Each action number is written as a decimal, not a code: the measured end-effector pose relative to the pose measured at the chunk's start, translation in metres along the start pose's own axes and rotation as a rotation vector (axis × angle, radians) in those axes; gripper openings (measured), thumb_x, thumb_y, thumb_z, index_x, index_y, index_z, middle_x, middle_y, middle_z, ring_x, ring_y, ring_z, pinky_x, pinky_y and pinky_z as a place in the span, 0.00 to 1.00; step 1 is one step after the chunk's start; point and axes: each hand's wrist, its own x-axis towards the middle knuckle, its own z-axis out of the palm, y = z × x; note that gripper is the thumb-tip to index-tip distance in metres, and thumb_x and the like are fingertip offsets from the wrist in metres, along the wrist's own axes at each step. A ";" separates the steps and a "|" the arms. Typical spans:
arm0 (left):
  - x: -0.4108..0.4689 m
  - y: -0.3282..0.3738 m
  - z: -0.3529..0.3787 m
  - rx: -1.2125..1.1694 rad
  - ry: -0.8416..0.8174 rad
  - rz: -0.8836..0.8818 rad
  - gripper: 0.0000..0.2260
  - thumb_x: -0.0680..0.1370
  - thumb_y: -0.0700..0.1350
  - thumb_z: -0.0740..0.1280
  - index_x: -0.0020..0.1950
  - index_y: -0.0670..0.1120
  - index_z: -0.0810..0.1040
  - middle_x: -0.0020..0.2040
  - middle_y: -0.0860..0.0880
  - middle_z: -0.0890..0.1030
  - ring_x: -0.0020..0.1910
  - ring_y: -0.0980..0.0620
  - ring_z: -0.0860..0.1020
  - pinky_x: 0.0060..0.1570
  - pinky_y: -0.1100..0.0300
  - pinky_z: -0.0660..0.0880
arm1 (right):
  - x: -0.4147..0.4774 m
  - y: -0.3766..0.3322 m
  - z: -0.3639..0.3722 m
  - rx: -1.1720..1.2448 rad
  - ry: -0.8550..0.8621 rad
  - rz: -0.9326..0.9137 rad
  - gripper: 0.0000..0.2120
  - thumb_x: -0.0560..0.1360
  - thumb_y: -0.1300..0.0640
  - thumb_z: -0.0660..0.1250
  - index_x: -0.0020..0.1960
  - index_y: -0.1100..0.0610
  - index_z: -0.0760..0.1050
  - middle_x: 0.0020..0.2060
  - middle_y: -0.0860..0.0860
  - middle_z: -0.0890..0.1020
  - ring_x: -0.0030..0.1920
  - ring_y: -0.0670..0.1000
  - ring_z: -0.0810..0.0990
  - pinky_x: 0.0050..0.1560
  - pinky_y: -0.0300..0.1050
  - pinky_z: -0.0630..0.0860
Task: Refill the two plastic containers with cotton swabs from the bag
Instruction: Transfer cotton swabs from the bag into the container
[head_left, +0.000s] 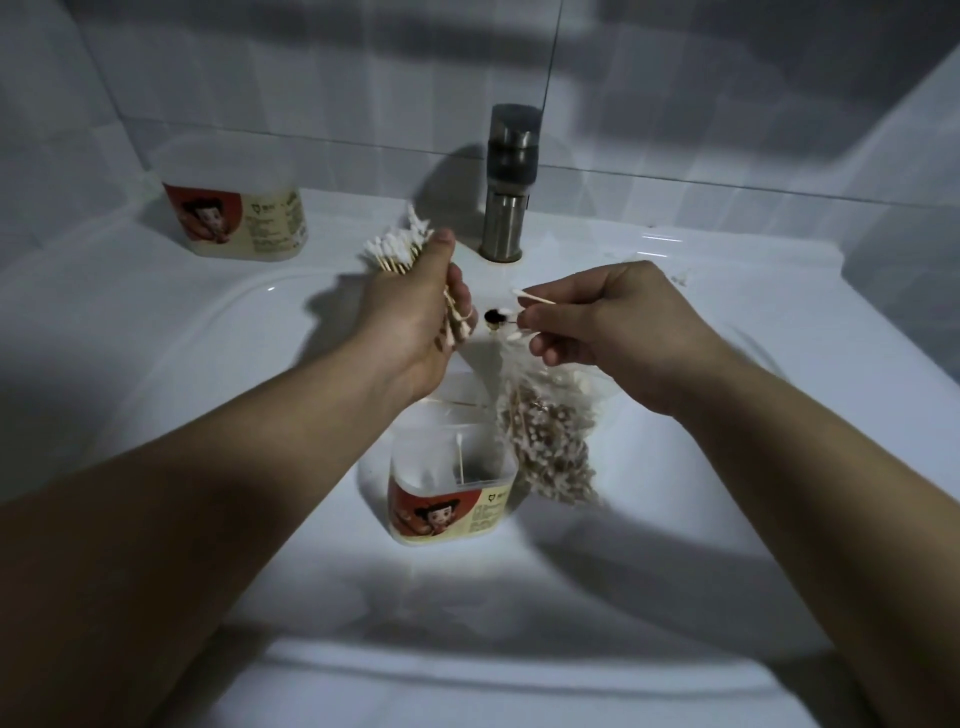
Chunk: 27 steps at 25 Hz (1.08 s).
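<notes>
My left hand (415, 317) grips a thick bundle of cotton swabs (397, 247), whose white tips fan out above my thumb. My right hand (597, 322) pinches a few swabs (535, 297) and holds the clear plastic bag of swabs (550, 441), which hangs below it into the basin. An open plastic container (452, 483) with a red cartoon label stands in the sink under my hands, with one swab upright inside. A second container (234, 208) with the same label stands on the sink's back left ledge.
A metal tap (506, 182) rises at the back middle of the white sink (208, 364), with the overflow hole (496, 316) just below it. Tiled walls enclose the back and right side.
</notes>
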 end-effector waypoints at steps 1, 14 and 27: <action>0.000 0.000 -0.001 0.075 0.005 0.015 0.13 0.81 0.51 0.69 0.40 0.47 0.74 0.29 0.52 0.74 0.23 0.57 0.70 0.24 0.64 0.69 | 0.001 0.000 -0.001 0.008 0.010 -0.008 0.07 0.74 0.71 0.73 0.51 0.66 0.84 0.39 0.61 0.86 0.33 0.51 0.82 0.37 0.40 0.79; -0.010 -0.014 -0.002 0.343 -0.369 0.028 0.05 0.79 0.41 0.71 0.53 0.42 0.81 0.39 0.48 0.83 0.30 0.58 0.70 0.23 0.68 0.63 | 0.007 0.005 -0.004 0.301 -0.059 0.011 0.08 0.78 0.70 0.65 0.50 0.64 0.83 0.36 0.56 0.81 0.35 0.48 0.77 0.37 0.37 0.75; -0.007 -0.012 -0.001 0.310 -0.252 0.014 0.03 0.79 0.39 0.71 0.49 0.42 0.78 0.39 0.46 0.77 0.28 0.57 0.71 0.21 0.66 0.63 | -0.007 -0.006 -0.003 -0.449 -0.110 -0.104 0.13 0.80 0.61 0.67 0.38 0.53 0.81 0.24 0.47 0.72 0.24 0.45 0.65 0.26 0.35 0.63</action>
